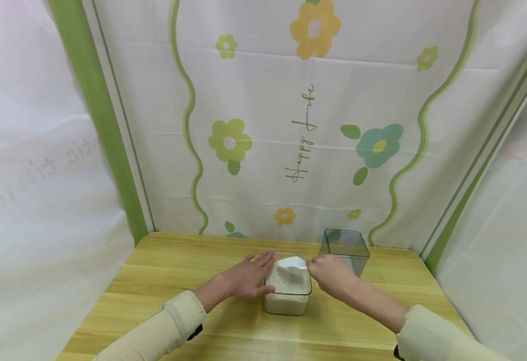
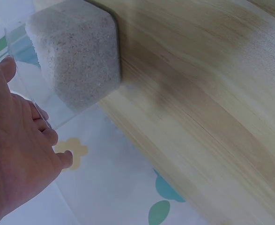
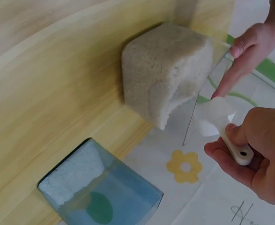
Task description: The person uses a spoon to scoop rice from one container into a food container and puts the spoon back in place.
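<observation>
A clear square container (image 1: 288, 294) filled with pale rice (image 1: 281, 282) stands on the table, a hollow dug into the rice. My left hand (image 1: 247, 277) rests at the container's left side, thumb at the near rim and the other fingers extended toward the far one. Over the rice, my right hand (image 1: 333, 276) grips a white scoop (image 1: 293, 262) by its handle. In the right wrist view the scoop's handle (image 3: 232, 149) lies between thumb and curled fingers, with its bowl near the container's open top. How much the bowl contains is hidden.
Behind my right hand stands a bluish see-through container (image 1: 358, 264), with white grains (image 3: 76, 173) at its bottom. The wooden table (image 1: 169, 281) meets a flower-print curtain (image 1: 263, 100) at its back edge. More curtain hangs at both sides.
</observation>
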`<act>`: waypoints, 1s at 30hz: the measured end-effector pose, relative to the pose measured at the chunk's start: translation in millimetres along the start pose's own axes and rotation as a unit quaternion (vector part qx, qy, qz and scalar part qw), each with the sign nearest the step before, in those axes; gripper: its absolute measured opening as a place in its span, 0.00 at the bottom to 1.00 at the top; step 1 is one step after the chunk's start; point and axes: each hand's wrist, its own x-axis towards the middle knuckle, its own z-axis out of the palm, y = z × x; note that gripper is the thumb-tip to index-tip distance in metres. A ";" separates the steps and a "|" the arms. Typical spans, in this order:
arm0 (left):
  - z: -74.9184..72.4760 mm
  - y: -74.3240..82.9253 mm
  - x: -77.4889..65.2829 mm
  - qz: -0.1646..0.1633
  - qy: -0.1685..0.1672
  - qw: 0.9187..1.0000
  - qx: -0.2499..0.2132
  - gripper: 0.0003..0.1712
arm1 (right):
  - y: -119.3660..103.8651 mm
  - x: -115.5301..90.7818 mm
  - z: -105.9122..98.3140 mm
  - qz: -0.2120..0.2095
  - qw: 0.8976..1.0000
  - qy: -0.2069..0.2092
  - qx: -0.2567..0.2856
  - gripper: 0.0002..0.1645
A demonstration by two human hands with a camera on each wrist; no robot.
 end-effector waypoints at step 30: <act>-0.7 -0.2 3.0 -0.004 -0.004 1.000 -0.003 0.49 | 9.2 25.0 5.4 0.091 0.942 -0.183 0.265 0.24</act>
